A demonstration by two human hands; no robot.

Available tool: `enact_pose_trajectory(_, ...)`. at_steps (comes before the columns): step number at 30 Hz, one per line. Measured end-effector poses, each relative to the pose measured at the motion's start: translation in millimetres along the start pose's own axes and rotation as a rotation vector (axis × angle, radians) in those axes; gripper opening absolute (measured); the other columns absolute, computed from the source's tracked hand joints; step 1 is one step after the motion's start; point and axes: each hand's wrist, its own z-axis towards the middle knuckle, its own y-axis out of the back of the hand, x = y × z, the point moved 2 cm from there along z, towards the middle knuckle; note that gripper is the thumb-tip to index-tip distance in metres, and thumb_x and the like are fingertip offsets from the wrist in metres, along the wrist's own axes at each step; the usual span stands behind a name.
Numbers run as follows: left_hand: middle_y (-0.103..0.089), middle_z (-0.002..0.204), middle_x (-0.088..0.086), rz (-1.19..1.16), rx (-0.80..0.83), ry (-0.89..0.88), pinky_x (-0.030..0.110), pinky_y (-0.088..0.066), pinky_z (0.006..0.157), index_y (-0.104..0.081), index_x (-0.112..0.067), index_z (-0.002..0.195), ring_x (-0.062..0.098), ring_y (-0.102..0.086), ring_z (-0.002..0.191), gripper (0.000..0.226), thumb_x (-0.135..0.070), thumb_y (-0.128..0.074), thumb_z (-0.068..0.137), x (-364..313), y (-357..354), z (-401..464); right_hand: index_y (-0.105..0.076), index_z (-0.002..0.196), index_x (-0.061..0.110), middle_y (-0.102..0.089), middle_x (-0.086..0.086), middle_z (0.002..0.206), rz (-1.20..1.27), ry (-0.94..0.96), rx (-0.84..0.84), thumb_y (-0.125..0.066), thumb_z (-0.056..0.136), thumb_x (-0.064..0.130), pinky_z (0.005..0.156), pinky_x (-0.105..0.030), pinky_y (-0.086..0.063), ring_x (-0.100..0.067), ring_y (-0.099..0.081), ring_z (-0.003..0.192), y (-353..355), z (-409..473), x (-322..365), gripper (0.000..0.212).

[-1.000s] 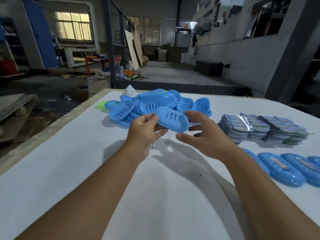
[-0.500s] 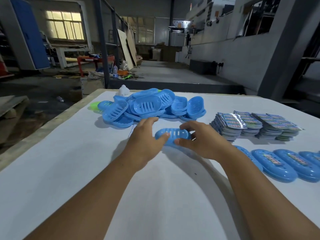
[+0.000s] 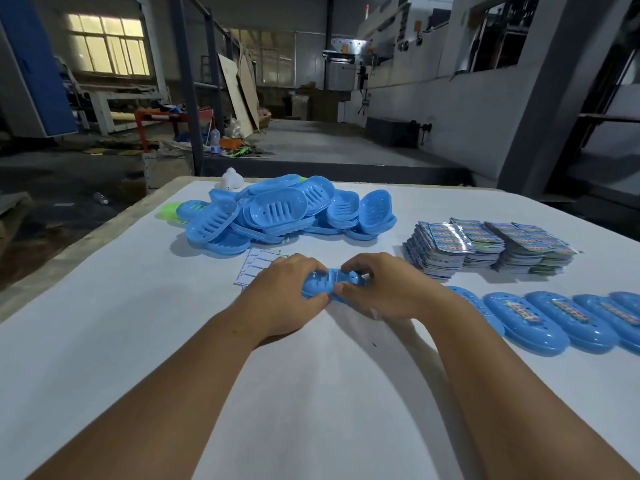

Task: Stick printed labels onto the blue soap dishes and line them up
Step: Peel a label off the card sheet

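At frame centre, on matte white table (image 3: 104, 341): left hand (image 3: 287, 292) and right hand (image 3: 384, 289) both grasp glossy oval slotted blue soap dish (image 3: 320, 284). Heap of dishes (image 3: 284, 213) above; label stacks (image 3: 485, 247) right; labelled row (image 3: 554, 320) lower right.

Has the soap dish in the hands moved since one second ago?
Yes. The soap dish came down from in front of the dish pile to the table, nearer the person, held by left hand and right hand.

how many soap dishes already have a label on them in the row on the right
3 show labels: and, side by side. A fourth is partly hidden by the right forearm; another is cut off at the edge.
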Motion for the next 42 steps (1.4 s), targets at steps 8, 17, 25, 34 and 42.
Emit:
enact_pose_trajectory(8, -0.055, 0.121, -0.015, 0.035, -0.002, 0.009, 0.032, -0.047, 0.096, -0.056, -0.035, 0.126, 0.009, -0.050, 0.110, 0.044, -0.048, -0.066, 0.085, 2.3, -0.7, 0.4, -0.065, 0.128, 0.021, -0.060, -0.010, 0.132, -0.140, -0.195, -0.669, -0.055, 0.095, 0.015, 0.100, -0.039, -0.033, -0.035, -0.046, 0.119, 44.3, -1.7, -15.1, 0.035)
enact_pose_trajectory(17, -0.054, 0.125, -0.015, 0.034, 0.012, 0.037, 0.036, -0.050, 0.098, -0.055, -0.037, 0.127, 0.008, -0.050, 0.112, 0.046, -0.049, -0.068, 0.084, 2.2, -0.8, 0.1, -0.048, 0.077, 0.005, -0.045, -0.011, 0.068, -0.194, -0.510, -0.495, -0.047, 0.086, -0.004, 0.076, -0.035, -0.041, -0.041, -0.053, 0.105, 56.9, -12.6, -46.5, 0.013)
enact_pose_trajectory(25, -0.050, 0.125, -0.016, -0.012, -0.033, 0.020, 0.032, -0.049, 0.095, -0.057, -0.038, 0.124, 0.006, -0.050, 0.112, 0.043, -0.050, -0.068, 0.085, 1.1, -0.9, 0.5, -0.055, 0.074, 0.004, -0.049, -0.013, 0.067, -0.022, -0.500, -0.694, -0.053, 0.087, 0.000, 0.062, -0.031, -0.036, -0.032, -0.047, 0.068, 65.4, -12.2, -54.4, 0.014)
enact_pose_trajectory(34, -0.058, 0.112, -0.018, -0.166, -0.161, 0.025, 0.020, -0.040, 0.084, -0.067, -0.034, 0.108, 0.003, -0.051, 0.107, 0.022, -0.049, -0.063, 0.092, -5.4, 2.4, -2.0, -0.076, 0.084, 0.005, -0.070, -0.015, 0.078, -0.053, -0.323, -0.825, -0.065, 0.095, 0.018, 0.067, -0.032, -0.041, -0.030, -0.055, 0.072, 69.3, -12.7, -39.9, 0.020)
enact_pose_trajectory(42, -0.074, 0.074, -0.011, -0.767, -0.342, 0.481, 0.021, -0.043, 0.059, -0.075, -0.023, 0.085, 0.000, -0.062, 0.068, 0.040, -0.052, -0.051, 0.097, 0.9, 19.9, 10.8, -0.077, 0.083, 0.022, -0.072, 0.011, 0.086, 0.033, 0.316, -0.617, -0.077, 0.087, 0.023, 0.073, -0.020, -0.030, -0.010, -0.047, 0.085, 7.1, -9.5, 44.3, 0.004)
